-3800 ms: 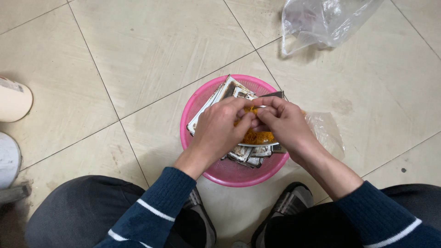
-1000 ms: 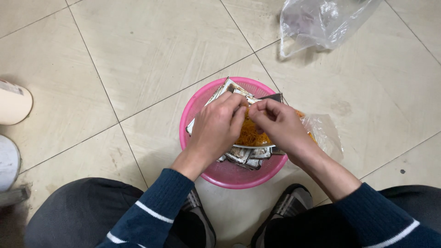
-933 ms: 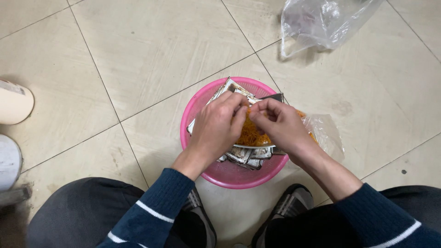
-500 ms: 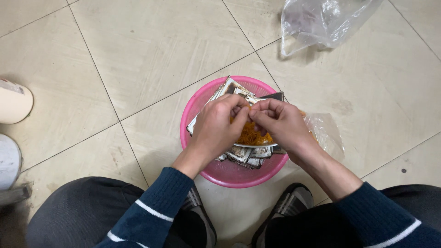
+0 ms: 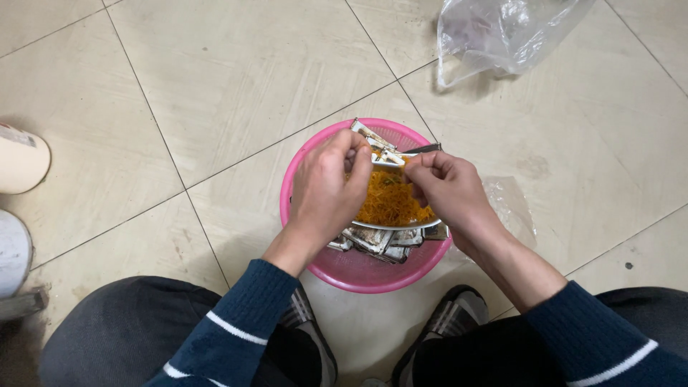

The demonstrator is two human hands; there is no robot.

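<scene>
over the pink basin [image 5: 358, 276], left hand [image 5: 326, 190] and right hand [image 5: 448, 190] pinch, seemingly, one small silvery packet [image 5: 389, 158] above orange shreds [image 5: 390, 204].

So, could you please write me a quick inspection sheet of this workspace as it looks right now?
Surface: beige tiled floor, some marks.
Job's things: pink basin on the floor holding silvery sachets and a heap of orange shreds.
Clutter: crumpled clear plastic bag at top right; flat clear plastic right of the basin; pale round containers at left edge.
Hands: left hand and right hand together pinch a small silvery sachet over the shreds.
Cables: nothing seen.
Surroundings: person's knees and striped shoes below.
</scene>
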